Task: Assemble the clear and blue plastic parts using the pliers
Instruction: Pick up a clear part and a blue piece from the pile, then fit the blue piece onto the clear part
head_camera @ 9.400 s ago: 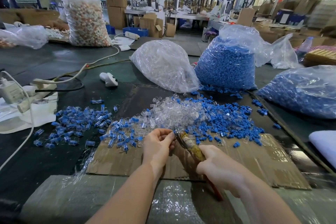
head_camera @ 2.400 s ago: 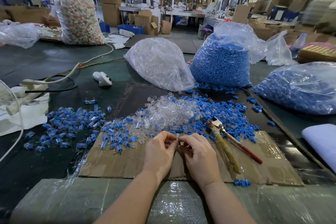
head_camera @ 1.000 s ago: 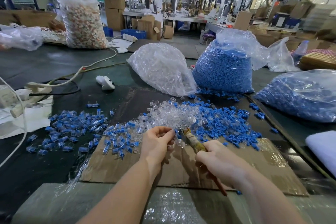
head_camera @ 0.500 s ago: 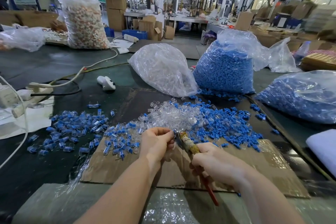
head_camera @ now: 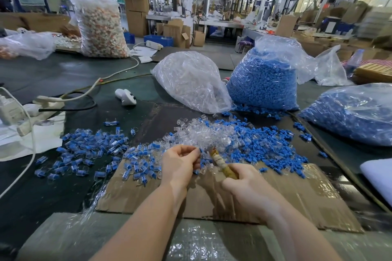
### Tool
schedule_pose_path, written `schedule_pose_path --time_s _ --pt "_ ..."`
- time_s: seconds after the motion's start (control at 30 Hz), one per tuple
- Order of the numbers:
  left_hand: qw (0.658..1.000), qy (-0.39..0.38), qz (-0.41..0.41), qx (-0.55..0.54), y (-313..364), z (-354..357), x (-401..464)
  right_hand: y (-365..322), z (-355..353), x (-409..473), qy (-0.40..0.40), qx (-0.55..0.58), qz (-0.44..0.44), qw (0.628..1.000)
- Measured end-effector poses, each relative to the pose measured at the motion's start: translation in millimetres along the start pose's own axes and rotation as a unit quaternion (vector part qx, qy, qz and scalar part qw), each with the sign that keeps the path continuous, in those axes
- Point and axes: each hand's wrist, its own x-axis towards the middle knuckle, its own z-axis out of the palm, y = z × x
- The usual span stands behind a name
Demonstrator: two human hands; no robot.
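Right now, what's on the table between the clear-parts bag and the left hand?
In the head view, a loose pile of clear plastic parts lies between the clear-parts bag and the left hand, with blue parts mixed in at its right.

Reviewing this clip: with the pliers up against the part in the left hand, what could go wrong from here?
1. The left hand pinches a small blue-and-clear plastic part right beside the nose of the tape-wrapped pliers held by the right hand; a slip could nip a fingertip.
2. Too much squeeze might crack the part.
3. A dropped part would likely vanish into the loose pile of clear and blue plastic pieces just beyond.
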Motion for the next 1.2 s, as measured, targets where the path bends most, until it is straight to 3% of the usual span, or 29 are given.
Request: schedule_pose_path --time_s 0.1,0.23,0.37,0.53,0.63,0.77,0.83,0.93,1.07,1.2 --pt "0.988 0.042 0.084 0.120 3.4 -15.2 2.9 13.9 -1.2 7.7 0.079 -0.043 0.012 0.996" --pt "0.896 0.150 0.194 0.371 5.5 -50.1 15.6 32.6 -9.4 15.5 0.170 -0.195 0.046 0.965" --pt "0.824 0.203 0.209 0.486 2.1 -81.9 30.0 45.3 -14.5 17.5 0.216 -0.302 0.087 0.924" --pt "0.790 0.210 0.172 0.549 -1.6 -88.2 34.1 58.1 -12.3 21.7 0.223 -0.386 0.116 0.887" --pt "0.811 0.189 0.203 0.514 -2.3 -76.1 30.2 63.7 -10.6 23.4 0.237 -0.406 0.123 0.874" --pt "0.869 0.062 0.268 0.411 -6.9 -48.5 14.6 67.7 -10.3 25.9 0.231 -0.394 0.136 0.879" --pt "0.873 0.000 0.276 0.401 -13.5 -36.2 6.8 67.5 -9.7 26.5 0.233 -0.405 0.139 0.873" --pt "0.874 -0.034 0.267 0.405 -24.6 -24.5 0.5 62.0 -4.4 25.3 0.263 -0.437 0.124 0.851" --pt "0.875 -0.035 0.256 0.410 -31.5 -13.9 -2.0 52.5 7.5 27.1 0.312 -0.387 -0.010 0.867" --pt "0.875 -0.032 0.258 0.409 -33.8 -2.8 -4.1 45.4 24.0 34.6 0.269 -0.341 -0.088 0.896"
